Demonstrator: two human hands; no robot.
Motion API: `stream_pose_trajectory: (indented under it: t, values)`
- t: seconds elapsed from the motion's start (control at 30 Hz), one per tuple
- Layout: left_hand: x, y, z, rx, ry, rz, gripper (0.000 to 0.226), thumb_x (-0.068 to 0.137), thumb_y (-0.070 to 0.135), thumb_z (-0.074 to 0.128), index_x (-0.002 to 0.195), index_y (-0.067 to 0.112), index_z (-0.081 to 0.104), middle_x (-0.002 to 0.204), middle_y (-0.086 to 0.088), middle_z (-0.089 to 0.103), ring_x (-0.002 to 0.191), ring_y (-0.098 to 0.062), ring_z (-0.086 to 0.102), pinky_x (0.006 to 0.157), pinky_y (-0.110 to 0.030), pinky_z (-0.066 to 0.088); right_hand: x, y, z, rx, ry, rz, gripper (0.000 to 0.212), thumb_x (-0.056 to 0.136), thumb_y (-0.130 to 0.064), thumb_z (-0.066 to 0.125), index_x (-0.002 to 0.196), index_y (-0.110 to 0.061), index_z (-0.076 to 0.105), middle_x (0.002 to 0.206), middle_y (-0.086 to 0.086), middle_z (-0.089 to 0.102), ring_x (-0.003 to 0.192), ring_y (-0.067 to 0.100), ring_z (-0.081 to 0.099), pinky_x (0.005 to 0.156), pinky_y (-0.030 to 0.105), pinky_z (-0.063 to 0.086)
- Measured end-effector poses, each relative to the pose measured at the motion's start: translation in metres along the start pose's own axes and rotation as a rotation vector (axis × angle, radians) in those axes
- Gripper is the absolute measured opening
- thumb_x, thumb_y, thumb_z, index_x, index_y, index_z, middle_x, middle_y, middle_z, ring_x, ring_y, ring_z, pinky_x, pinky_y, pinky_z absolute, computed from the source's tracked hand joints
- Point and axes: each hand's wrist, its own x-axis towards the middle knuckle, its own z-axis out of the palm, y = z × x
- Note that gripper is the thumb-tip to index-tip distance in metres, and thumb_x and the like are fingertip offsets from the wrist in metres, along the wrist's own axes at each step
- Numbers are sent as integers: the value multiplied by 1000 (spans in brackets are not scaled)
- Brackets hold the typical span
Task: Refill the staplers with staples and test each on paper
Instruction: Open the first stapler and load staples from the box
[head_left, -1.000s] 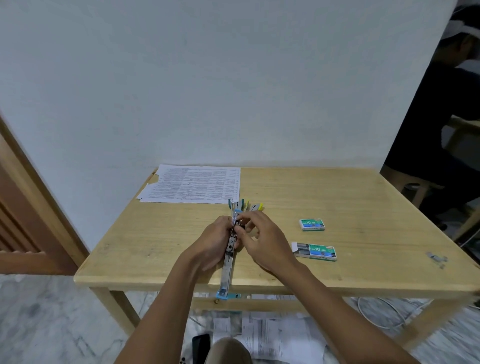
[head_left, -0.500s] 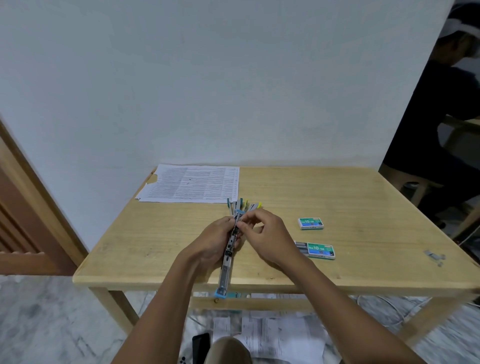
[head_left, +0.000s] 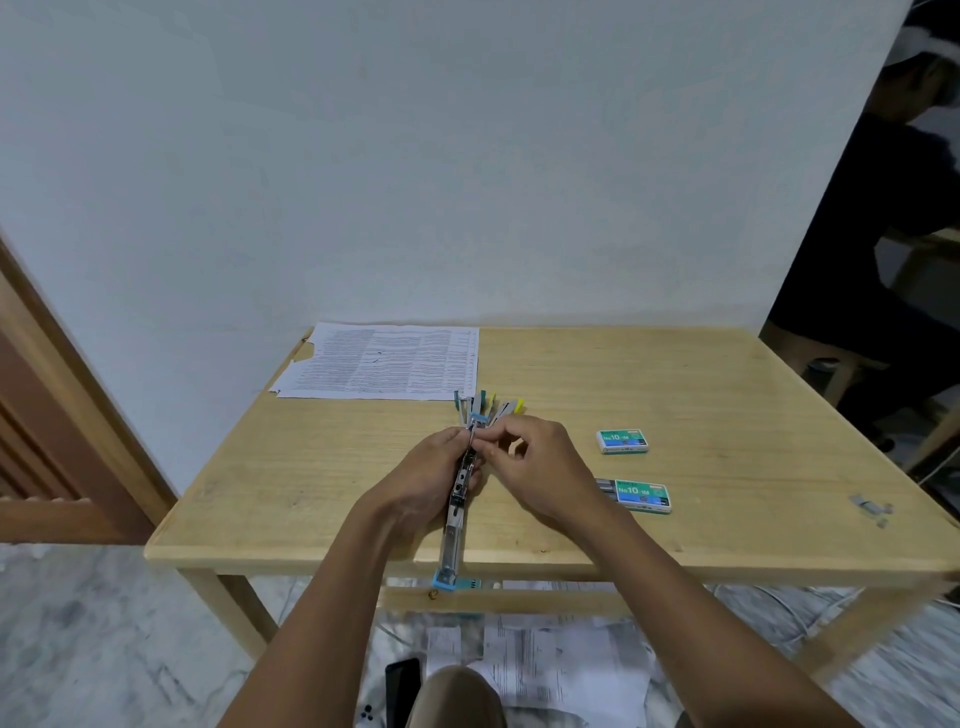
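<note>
Lying right of the stapler, staple boxes; paper beyond.

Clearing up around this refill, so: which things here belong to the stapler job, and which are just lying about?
Job: open stapler, held by the left hand, right hand pinching its far end; other staplers; closed staple box; open staple box; printed sheet for testing.
Lying about: phone and loose papers on the floor; small metal bits near the table's right edge.
</note>
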Motion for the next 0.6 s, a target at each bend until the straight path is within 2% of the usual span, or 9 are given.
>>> stream_pose_trajectory:
  t: [0.2, 0.33, 0.5, 0.6]
  values:
    - [2, -1, -1, -2, -16, 17, 36, 106, 29, 31, 95, 6, 56, 63, -7, 51, 54, -16, 43, 52, -31, 33, -1, 1, 0, -35, 1, -6, 10, 88, -22, 72, 97, -22, 76, 90, -11, 70, 83, -5, 60, 68, 8, 43]
    - [1, -1, -1, 11, -5, 7, 37, 106, 30, 32, 99, 6, 60, 65, -7, 51, 55, -14, 45, 53, -30, 33, -2, 2, 5, -37, -20, 68, 10, 88, -23, 73, 96, -22, 77, 83, -14, 68, 76, -7, 60, 64, 8, 41]
    - [5, -4, -2, -57, 35, 1, 35, 104, 26, 38, 92, 9, 66, 74, -8, 60, 62, -15, 49, 62, -32, 38, -9, 6, 16, -45, 17, -48, 1, 86, -20, 74, 86, -19, 74, 91, -7, 65, 83, 5, 61, 71, 17, 44]
    - [5, -3, 0, -67, 54, -11, 35, 105, 26, 37, 94, 9, 65, 80, -9, 61, 67, -17, 50, 65, -32, 42, -16, 5, 16, -46, 18, -109, 2, 86, -19, 74, 84, -18, 74, 93, -8, 64, 81, 5, 61, 70, 14, 43]
